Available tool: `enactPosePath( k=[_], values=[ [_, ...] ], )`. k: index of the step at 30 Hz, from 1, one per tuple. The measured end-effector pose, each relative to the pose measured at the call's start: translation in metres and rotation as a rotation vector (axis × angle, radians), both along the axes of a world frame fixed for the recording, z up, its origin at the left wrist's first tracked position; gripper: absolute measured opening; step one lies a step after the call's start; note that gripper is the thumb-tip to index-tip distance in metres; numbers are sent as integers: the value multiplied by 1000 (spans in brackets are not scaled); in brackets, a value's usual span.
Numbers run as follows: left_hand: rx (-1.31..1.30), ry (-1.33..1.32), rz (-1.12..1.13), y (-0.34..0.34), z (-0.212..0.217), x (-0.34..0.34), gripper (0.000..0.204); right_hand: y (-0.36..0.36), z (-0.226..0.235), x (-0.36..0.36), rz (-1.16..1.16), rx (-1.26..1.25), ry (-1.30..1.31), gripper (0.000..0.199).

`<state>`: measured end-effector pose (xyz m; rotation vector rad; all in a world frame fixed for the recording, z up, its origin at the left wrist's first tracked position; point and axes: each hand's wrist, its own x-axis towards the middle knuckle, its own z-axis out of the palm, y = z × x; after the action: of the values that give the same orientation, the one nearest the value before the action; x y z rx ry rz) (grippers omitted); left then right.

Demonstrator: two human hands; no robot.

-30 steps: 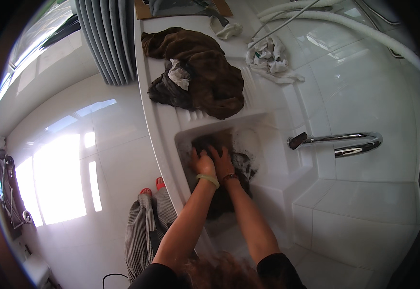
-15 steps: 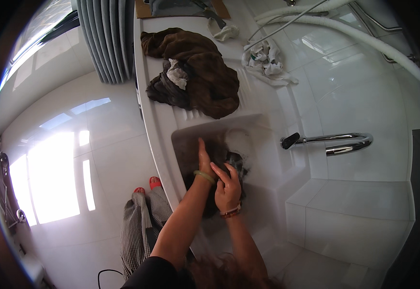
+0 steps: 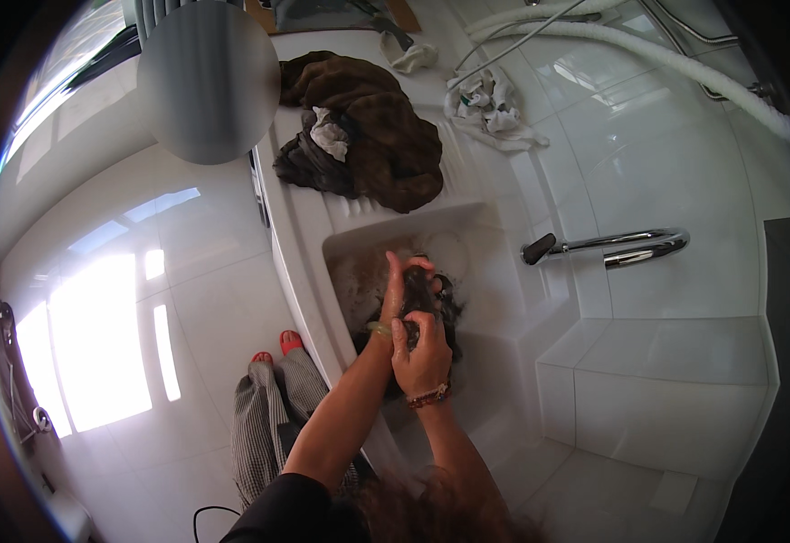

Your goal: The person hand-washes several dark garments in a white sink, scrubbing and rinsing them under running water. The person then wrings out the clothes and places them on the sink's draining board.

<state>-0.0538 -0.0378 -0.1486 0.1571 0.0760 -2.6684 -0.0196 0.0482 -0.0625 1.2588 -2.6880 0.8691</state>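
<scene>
Inside the white sink basin (image 3: 497,288), we have a dark cloth (image 3: 418,291) bunched between both hands, with more dark fabric (image 3: 450,315) low in the cloudy water (image 3: 355,271). We judge the wetting done and the handling only partway, since all of it lies within the basin; whether the brown garment (image 3: 381,118) heaped on the tabletop (image 3: 301,214) has been through the water, we cannot tell. Our right hand (image 3: 422,356) has its grip clenched around the cloth's near end; our left hand (image 3: 397,288) curls its fingers loosely about the far end, thumb apart.
</scene>
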Motion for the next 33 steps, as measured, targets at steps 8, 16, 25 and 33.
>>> enactPosePath(
  k=[8,16,25,33],
  values=[
    [-408,-570,56,14,9,-15,38,-24,7,-25,-365,484,-4,29],
    [203,-410,-88,13,-2,-16,33,-64,10,-92,-713,579,-278,39],
    [-597,-468,-565,0,18,3,45,83,17,-112,-433,642,-634,37],
    [-490,-911,-222,-5,-10,-12,29,150,45,-89,-289,1250,-714,38]
  ],
)
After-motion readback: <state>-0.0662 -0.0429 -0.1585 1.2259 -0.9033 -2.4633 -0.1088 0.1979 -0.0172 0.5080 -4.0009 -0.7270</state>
